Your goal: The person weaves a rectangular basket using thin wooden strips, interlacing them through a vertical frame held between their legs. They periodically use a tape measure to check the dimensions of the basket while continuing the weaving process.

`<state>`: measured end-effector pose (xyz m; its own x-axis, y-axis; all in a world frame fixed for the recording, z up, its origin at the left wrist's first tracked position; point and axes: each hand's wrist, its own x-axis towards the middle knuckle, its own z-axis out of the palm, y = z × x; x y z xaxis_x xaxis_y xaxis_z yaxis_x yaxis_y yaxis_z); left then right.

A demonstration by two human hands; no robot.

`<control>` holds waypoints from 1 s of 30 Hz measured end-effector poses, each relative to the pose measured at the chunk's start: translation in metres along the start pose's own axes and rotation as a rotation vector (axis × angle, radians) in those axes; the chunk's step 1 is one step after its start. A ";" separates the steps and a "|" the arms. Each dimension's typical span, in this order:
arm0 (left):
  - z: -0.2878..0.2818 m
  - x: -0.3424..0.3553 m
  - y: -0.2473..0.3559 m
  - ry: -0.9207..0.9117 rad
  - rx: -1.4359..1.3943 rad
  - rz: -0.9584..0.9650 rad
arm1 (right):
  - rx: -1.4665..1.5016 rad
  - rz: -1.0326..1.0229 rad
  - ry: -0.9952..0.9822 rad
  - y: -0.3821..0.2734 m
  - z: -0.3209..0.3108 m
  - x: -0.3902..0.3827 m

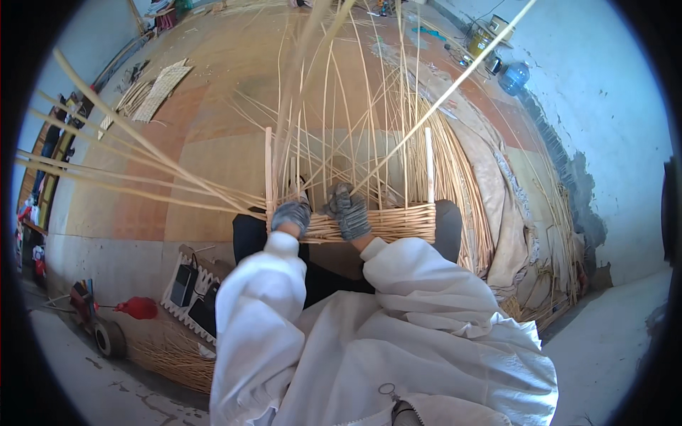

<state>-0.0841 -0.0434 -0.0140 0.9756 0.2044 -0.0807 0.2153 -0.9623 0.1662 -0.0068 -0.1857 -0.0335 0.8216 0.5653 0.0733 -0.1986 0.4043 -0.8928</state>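
Carefully, I am working with both gloved hands low over a woven wicker band point(398, 224), which is lying across my knees, one knee point(447, 226) showing beyond its right end; I suppose the lap is serving as a support. My left hand point(293, 215) is resting at the left end, just beside the thick left post point(268, 167), probably for steadying this corner. Its fingers are bending downward, but how tightly they are closing, I cannot tell. My right hand point(348, 215) is lying near the middle, its fingers curling narrowly together at the lower end of a long pale rod point(440, 101); whether they are pinching it, I cannot tell. So the band is running under both hands, extending rightward past my right fingers to the right post point(430, 167), while long loose rods point(220, 194) are reaching out leftward.
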 end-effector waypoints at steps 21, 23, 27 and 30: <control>-0.036 0.026 0.015 -0.260 -0.286 -0.330 | -0.435 -0.320 0.116 -0.084 -0.044 -0.031; -0.049 0.022 0.033 -0.170 -0.219 -0.325 | -0.467 -0.417 0.067 -0.094 -0.048 -0.029; -0.026 -0.023 0.064 0.429 0.158 0.109 | 0.274 -0.075 0.326 -0.104 -0.061 -0.004; 0.006 -0.026 0.063 0.210 0.172 0.128 | 0.415 -0.046 0.227 -0.087 -0.076 -0.009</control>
<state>-0.0961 -0.1106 -0.0072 0.9858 0.0953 0.1381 0.0974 -0.9952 -0.0082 0.0438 -0.2803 0.0100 0.9214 0.3874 -0.0317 -0.3181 0.7047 -0.6342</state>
